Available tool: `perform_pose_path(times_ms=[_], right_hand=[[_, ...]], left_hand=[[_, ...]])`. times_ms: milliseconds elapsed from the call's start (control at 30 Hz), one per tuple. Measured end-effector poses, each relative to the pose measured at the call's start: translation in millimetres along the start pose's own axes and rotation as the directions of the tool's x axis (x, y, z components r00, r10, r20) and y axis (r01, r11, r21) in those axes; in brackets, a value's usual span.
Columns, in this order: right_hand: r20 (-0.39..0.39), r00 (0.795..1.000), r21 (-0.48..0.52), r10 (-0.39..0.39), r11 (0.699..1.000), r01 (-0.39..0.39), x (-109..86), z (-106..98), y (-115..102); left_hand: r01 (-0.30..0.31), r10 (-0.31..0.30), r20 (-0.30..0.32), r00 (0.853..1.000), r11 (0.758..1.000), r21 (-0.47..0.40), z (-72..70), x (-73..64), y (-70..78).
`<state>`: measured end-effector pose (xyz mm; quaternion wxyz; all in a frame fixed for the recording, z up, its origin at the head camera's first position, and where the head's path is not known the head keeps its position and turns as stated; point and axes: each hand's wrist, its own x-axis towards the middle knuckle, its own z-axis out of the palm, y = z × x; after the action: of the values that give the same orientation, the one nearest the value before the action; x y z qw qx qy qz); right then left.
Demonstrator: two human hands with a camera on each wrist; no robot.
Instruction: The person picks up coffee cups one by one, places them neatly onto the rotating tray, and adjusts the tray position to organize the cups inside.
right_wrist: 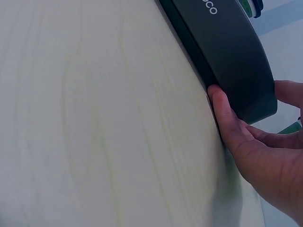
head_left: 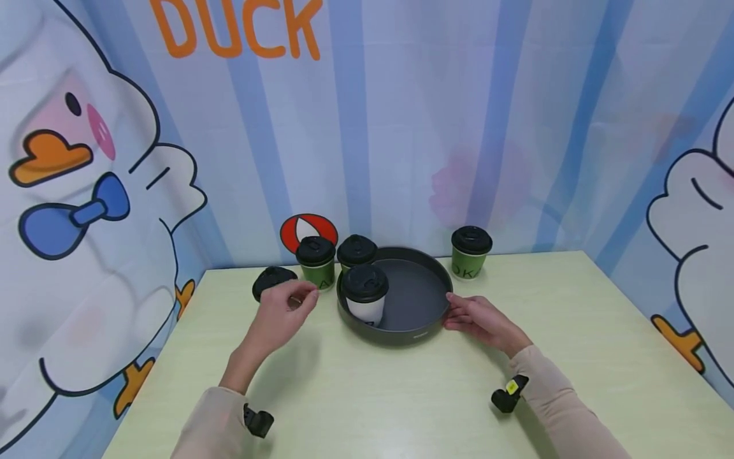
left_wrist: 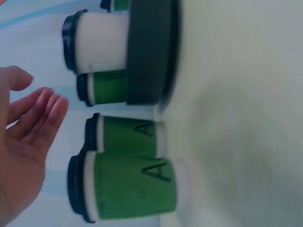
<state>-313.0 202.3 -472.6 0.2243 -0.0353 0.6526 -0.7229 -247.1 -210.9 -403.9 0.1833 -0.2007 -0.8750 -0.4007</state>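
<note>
A dark round pan point(head_left: 418, 290) sits on the table, its right rim pinched by my right hand point(head_left: 484, 320); in the right wrist view the thumb point(right_wrist: 222, 109) is low against the pan's outer wall. Inside the pan, at the left, stands a white paper cup point(head_left: 365, 309) with a black lid. My left hand point(head_left: 285, 315), its fingers loosely bent and holding nothing, is above the table near a black-lidded cup point(head_left: 269, 279) that it partly covers. That cup shows a green sleeve point(left_wrist: 135, 187) in the left wrist view.
Further back are a green cup point(head_left: 317, 271) and another green cup point(head_left: 357, 252) at the pan's back left rim. A third green cup point(head_left: 469, 261) stands right of the pan. Behind the table point(head_left: 401, 395) hangs a duck-printed curtain point(head_left: 413, 127).
</note>
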Motion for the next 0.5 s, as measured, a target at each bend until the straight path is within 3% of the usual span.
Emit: perform_pose_path(times_ms=[67,133,333,400,500], right_hand=[[-0.003,1.000,0.001,0.001,1.000,-0.001,0.2,0.5,-0.3],[-0.006,1.000,0.001,0.000,1.000,0.000,0.7,0.8,-0.6],[-0.011,1.000,-0.004,-0.003,1.000,0.003,1.1,1.4,-0.7],[-0.016,1.000,-0.003,-0.002,1.000,0.002,0.5,1.7,-0.1],[-0.020,1.000,0.000,-0.002,1.000,0.002,-0.5,1.9,1.1]], left_hand=[[-0.064,0.072,-0.101,0.992,0.995,0.081,-9.7,3.5,0.2],[-0.066,0.089,-0.157,0.984,0.987,0.147,-16.5,6.7,-3.2],[0.117,-0.062,-0.178,0.982,0.942,0.316,-18.7,10.5,-33.9],[0.170,-0.112,-0.189,0.976,0.931,0.323,-14.2,9.1,-47.7],[0.221,-0.166,-0.211,0.963,0.936,0.275,-6.3,5.2,-65.7]])
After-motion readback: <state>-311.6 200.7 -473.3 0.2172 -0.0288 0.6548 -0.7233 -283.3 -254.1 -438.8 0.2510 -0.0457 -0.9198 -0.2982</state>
